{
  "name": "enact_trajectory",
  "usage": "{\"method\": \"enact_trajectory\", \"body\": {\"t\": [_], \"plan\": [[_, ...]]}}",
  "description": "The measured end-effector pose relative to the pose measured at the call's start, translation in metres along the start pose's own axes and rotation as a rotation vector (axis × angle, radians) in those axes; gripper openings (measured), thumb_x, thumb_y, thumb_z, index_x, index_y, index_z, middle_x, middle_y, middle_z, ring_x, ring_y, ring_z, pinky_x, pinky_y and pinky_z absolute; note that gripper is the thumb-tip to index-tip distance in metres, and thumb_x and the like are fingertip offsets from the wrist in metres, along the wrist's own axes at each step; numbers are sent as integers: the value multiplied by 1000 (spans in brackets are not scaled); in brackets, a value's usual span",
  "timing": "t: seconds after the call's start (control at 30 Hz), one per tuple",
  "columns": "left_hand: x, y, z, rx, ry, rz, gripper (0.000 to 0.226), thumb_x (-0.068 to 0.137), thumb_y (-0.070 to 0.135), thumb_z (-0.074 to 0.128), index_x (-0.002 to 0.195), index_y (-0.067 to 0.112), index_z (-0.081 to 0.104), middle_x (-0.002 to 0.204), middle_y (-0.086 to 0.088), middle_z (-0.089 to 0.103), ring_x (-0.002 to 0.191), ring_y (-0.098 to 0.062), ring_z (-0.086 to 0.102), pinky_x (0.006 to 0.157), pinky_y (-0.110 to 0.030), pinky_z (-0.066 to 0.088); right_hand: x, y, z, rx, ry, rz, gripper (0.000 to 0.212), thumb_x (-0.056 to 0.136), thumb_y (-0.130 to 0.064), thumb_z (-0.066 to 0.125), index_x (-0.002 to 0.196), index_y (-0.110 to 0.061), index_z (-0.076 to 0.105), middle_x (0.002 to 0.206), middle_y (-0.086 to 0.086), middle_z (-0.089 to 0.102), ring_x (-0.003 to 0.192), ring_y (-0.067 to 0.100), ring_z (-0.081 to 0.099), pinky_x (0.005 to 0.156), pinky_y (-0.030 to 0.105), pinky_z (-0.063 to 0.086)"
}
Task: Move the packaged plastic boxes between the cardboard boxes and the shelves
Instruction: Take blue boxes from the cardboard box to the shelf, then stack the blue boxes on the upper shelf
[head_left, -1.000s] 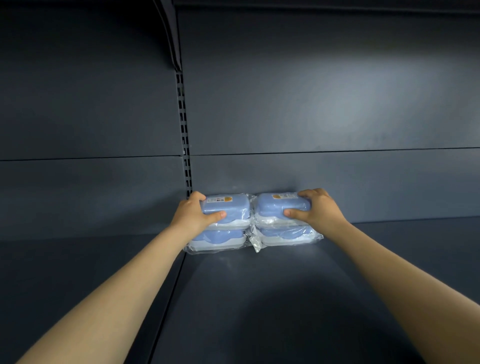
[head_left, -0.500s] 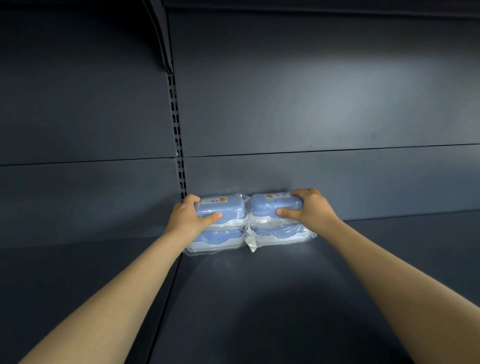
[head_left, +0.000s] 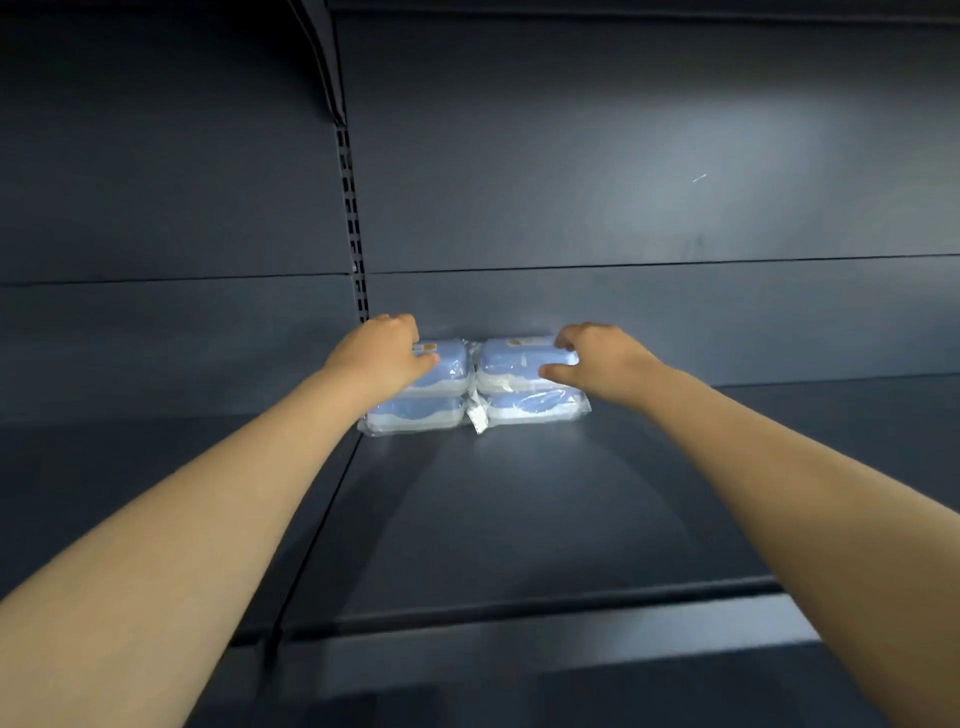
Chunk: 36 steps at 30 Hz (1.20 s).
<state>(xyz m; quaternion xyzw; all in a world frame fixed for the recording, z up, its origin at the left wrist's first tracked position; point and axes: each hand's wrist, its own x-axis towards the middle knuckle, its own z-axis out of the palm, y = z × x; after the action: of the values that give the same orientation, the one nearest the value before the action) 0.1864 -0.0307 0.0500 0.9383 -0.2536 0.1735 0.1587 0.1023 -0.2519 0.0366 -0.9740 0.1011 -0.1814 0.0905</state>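
Observation:
Two clear-wrapped packs of blue-lidded plastic boxes stand side by side at the back of a dark shelf (head_left: 519, 519), each pack two boxes high. My left hand (head_left: 379, 353) holds the top of the left pack (head_left: 441, 379), thumb on its front and fingers curled over the top. My right hand (head_left: 597, 358) is on the right pack (head_left: 524, 364), with its thumb against the front edge and its fingers bent over the near part of the lid. Both packs rest on the shelf against the back panel.
A slotted upright (head_left: 353, 208) runs down the back panel just left of the packs, with a bracket (head_left: 324, 52) for the shelf above. The shelf's front lip (head_left: 519, 613) crosses the lower view. A seam splits the shelf below the left pack.
The packs stay at the back wall. My right fingers have drawn back from the far edge of the lid to its near part. The view has pulled back, showing the shelf's front lip.

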Motion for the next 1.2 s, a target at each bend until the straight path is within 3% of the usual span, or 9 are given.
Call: {"method": "enact_trajectory", "body": {"t": [0.1,0.2,0.43,0.57,0.83,1.2], "plan": [[-37,23,-16,-11,-1,42,35,92,36,55,117,11,55,120,-8,59,111,-26,53,91,-36,45,-42,6,-20,-162,-132,-69,48,91,-46,53,129,-17,51,129,3,54,116,24,50,91,34,44],[-86,56,-27,60,-2,92,36,93,35,53,120,12,54,124,-7,58,112,-27,52,92,-36,44,-90,18,-36,-293,-157,-128,44,91,-47,51,122,-17,54,125,5,56,112,26,52,89,36,46],[-223,134,-28,137,35,85,36,94,36,48,121,13,54,125,-8,55,115,-28,51,92,-37,44,-219,56,-61,-339,-87,-244,51,90,-48,52,129,-14,52,129,10,54,122,30,46,93,39,43],[-295,167,-6,113,-23,87,34,94,35,50,118,12,55,121,-8,57,114,-27,52,91,-41,45,-294,79,-45,-337,-122,-293,53,88,-49,54,128,-14,52,127,10,54,122,28,43,94,41,45],[-403,183,95,68,-246,2,37,96,38,46,123,15,52,123,-3,54,118,-22,47,90,-38,45,-411,130,63,-256,-445,-242,57,88,-53,53,132,-17,49,131,6,52,126,26,41,97,39,43],[-488,123,300,-57,-702,-148,31,95,36,45,113,12,54,117,-4,57,109,-21,53,78,-29,43,-487,165,256,-153,-909,-23,46,87,-48,55,122,-19,54,122,3,56,117,23,51,86,32,46]]}}
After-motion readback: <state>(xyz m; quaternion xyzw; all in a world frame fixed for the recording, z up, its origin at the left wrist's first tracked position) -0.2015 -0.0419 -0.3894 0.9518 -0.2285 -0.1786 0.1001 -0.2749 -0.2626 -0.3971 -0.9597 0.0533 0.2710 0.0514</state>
